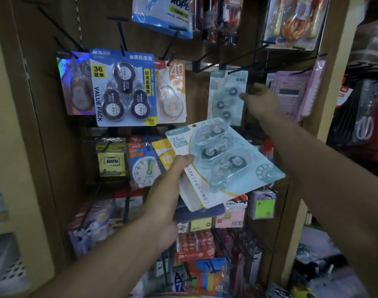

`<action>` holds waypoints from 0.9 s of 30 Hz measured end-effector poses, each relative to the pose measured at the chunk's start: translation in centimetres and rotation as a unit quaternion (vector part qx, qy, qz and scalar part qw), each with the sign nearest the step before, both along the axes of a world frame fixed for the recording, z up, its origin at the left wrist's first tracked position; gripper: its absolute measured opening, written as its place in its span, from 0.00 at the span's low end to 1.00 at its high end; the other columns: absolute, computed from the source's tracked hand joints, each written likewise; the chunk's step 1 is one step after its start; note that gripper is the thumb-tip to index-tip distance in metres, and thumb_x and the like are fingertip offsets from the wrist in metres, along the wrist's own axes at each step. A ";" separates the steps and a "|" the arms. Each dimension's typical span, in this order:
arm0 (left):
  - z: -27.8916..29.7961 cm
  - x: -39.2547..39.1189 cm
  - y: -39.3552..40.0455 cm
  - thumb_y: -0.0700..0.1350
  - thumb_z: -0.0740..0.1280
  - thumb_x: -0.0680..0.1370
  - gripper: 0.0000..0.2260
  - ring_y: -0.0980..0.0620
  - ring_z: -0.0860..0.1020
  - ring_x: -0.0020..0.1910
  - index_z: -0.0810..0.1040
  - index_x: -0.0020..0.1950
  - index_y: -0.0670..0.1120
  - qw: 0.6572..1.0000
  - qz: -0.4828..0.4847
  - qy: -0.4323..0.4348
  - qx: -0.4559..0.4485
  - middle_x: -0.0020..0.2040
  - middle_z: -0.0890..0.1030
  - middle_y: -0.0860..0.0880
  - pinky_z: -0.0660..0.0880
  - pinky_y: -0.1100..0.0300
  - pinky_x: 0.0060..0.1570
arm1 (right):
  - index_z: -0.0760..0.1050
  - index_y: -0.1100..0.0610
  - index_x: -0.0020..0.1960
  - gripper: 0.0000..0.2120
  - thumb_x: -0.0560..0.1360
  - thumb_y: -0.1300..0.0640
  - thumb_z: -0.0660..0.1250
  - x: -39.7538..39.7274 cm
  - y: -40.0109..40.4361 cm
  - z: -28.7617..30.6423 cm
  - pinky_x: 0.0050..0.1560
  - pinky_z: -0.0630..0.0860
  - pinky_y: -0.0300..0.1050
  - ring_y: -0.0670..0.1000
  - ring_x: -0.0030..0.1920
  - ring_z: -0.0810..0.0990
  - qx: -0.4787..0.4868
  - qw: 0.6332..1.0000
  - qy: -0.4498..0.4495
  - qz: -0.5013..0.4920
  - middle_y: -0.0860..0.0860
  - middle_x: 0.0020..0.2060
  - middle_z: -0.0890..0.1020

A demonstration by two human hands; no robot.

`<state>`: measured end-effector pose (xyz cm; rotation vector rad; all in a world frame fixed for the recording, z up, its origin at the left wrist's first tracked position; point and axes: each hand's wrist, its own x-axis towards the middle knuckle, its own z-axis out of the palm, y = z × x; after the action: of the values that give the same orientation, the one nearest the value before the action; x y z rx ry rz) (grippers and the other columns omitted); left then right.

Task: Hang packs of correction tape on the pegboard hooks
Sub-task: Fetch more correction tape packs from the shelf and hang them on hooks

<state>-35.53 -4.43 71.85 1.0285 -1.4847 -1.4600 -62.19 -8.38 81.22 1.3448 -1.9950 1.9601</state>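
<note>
My left hand (173, 186) grips a stack of pale blue correction tape packs (224, 155), fanned out and tilted, in front of the pegboard's middle. On a black hook (237, 69) hangs one more pale blue pack (225, 97). My right hand (259, 100) reaches up to that hanging pack, fingertips at its right edge; whether it pinches the card I cannot tell. Left of it hang a dark blue value pack (123, 89), an orange pack (173, 93) and a holographic pack (76, 84).
Empty black hooks (61, 29) stick out at upper left. A skipping-rope pack (162, 14) hangs above. Pink calculators (291, 93) hang at right. Sticky notes (111, 158), a clock toy (144, 166) and other stationery fill the lower rows. Wooden shelf sides frame the board.
</note>
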 end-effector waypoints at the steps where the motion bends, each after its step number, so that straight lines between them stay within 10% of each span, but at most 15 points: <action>1: -0.6 -0.1 0.8 0.42 0.59 0.83 0.19 0.45 0.74 0.64 0.66 0.73 0.39 0.999 0.023 0.027 0.022 0.72 0.70 0.38 0.71 0.60 0.48 | 0.75 0.56 0.70 0.24 0.77 0.51 0.72 1.1 1.8 -0.4 0.58 0.81 0.47 0.51 0.57 0.84 -0.012 0.999 0.000 0.033 0.51 0.60 0.84; 5: -4.8 0.4 3.8 0.61 0.77 0.60 0.31 0.38 0.83 0.51 0.78 0.60 0.54 0.972 -0.031 0.171 0.156 0.53 0.85 0.45 0.80 0.38 0.44 | 0.78 0.48 0.65 0.22 0.75 0.39 0.70 6.9 11.7 -3.4 0.56 0.80 0.49 0.48 0.55 0.85 0.105 0.969 0.007 0.222 0.46 0.58 0.84; 8: -5.5 -0.5 4.0 0.63 0.76 0.56 0.34 0.46 0.85 0.48 0.76 0.60 0.56 0.972 0.058 0.188 0.132 0.49 0.86 0.51 0.80 0.40 0.48 | 0.80 0.38 0.61 0.19 0.72 0.35 0.69 9.7 16.7 -5.9 0.53 0.79 0.41 0.39 0.56 0.83 0.196 0.933 0.071 0.294 0.37 0.58 0.84; 14: -5.4 -0.7 5.5 0.67 0.76 0.53 0.47 0.48 0.82 0.54 0.67 0.69 0.57 0.976 0.072 0.177 0.102 0.56 0.83 0.54 0.78 0.42 0.56 | 0.69 0.42 0.74 0.45 0.60 0.35 0.78 11.2 18.4 -8.9 0.65 0.77 0.43 0.34 0.59 0.80 0.221 0.939 0.126 0.230 0.36 0.63 0.80; 20: -5.4 -1.1 6.3 0.73 0.75 0.45 0.54 0.47 0.77 0.62 0.65 0.69 0.64 0.974 0.081 0.198 0.077 0.67 0.76 0.54 0.74 0.43 0.60 | 0.72 0.32 0.60 0.23 0.70 0.44 0.78 11.8 18.1 -9.8 0.51 0.81 0.37 0.34 0.50 0.83 0.197 0.939 0.140 0.242 0.30 0.52 0.83; 23: -5.0 -0.7 6.8 0.73 0.74 0.48 0.54 0.48 0.74 0.66 0.62 0.72 0.63 0.975 0.074 0.200 0.061 0.70 0.73 0.55 0.71 0.48 0.62 | 0.71 0.34 0.65 0.27 0.71 0.50 0.78 11.6 17.6 -10.3 0.51 0.81 0.36 0.35 0.54 0.81 0.161 0.955 0.147 0.202 0.33 0.58 0.80; 27: -4.9 0.0 6.9 0.66 0.74 0.61 0.46 0.63 0.80 0.45 0.59 0.75 0.57 0.974 0.043 0.218 0.053 0.66 0.75 0.55 0.74 0.70 0.24 | 0.67 0.33 0.68 0.32 0.71 0.51 0.76 11.6 17.3 -11.1 0.47 0.77 0.33 0.34 0.57 0.77 0.122 0.969 0.145 0.157 0.36 0.61 0.70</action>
<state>-35.58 2.49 66.90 0.7586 -1.0474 -1.5921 -50.62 8.94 70.13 1.9831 -2.0297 1.5263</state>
